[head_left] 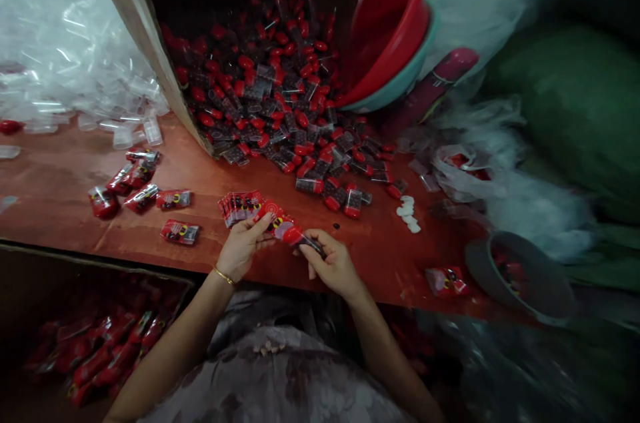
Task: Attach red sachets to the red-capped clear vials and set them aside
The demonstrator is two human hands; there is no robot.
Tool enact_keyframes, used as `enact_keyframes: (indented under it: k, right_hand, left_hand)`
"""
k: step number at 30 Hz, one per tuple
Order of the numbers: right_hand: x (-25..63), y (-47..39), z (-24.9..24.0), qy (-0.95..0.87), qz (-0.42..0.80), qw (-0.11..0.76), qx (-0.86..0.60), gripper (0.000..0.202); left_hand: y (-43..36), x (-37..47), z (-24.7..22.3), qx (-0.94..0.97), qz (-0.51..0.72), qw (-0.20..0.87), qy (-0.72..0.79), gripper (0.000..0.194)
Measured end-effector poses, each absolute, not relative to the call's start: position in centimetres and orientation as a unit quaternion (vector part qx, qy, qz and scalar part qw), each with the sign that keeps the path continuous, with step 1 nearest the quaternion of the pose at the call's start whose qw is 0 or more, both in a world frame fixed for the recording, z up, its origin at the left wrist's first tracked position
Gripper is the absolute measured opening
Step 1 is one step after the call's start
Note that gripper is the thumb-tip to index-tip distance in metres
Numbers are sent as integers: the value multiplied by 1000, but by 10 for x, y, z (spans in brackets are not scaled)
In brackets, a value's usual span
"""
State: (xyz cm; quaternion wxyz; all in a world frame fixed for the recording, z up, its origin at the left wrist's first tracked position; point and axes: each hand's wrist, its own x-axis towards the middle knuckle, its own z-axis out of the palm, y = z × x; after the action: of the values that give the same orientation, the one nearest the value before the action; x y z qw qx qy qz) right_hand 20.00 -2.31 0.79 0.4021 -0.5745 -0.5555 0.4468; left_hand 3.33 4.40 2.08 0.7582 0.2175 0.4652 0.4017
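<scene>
My left hand (246,246), with a gold bangle at the wrist, pinches a red printed packet (273,213). Close by, my right hand (333,263) is closed around a small clear tube with a red cap (294,235) and dark contents. The capped end meets the packet between the two hands. Left of them a fanned stack of red printed packets (237,206) lies on the table. Filled red packets (137,176) lie farther left, two of them (180,231) apart from the others.
A tipped cardboard box (120,16) spills red-capped tubes (280,96) onto the red table (225,173). Clear empty tubes (75,56) are heaped at left. Red basin (390,23), pink bottle (440,86), white discs (407,213) and grey bowl (540,306) stand at right. Below left, a box holds packets (110,349).
</scene>
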Motion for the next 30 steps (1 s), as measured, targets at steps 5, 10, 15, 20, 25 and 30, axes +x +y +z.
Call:
enact_keyframes:
  k: [5,10,15,20,25,30]
  right_hand:
    - [198,-26,6,-520,466,431,-571,24]
    - [192,-34,11,-487,508,435,-562,28]
    - [190,-36,16,-523,467,419,-577,22]
    - [193,-34,13,-587,367,399,-601,16]
    - [191,-33,5,-562,392,406,-605,18]
    - [191,-32,-5,-492,464,442,-590,24]
  left_hand:
    - [41,33,16,229,423,730,486,43]
    - [43,32,12,228,397,741,491,41]
    - [44,30,15,242,366,763,474,38]
    - [47,22,15,272,358,758,473,36]
    - [43,23,19,290,334,780,443,37]
    - [37,33,13,278,388,719,505,39]
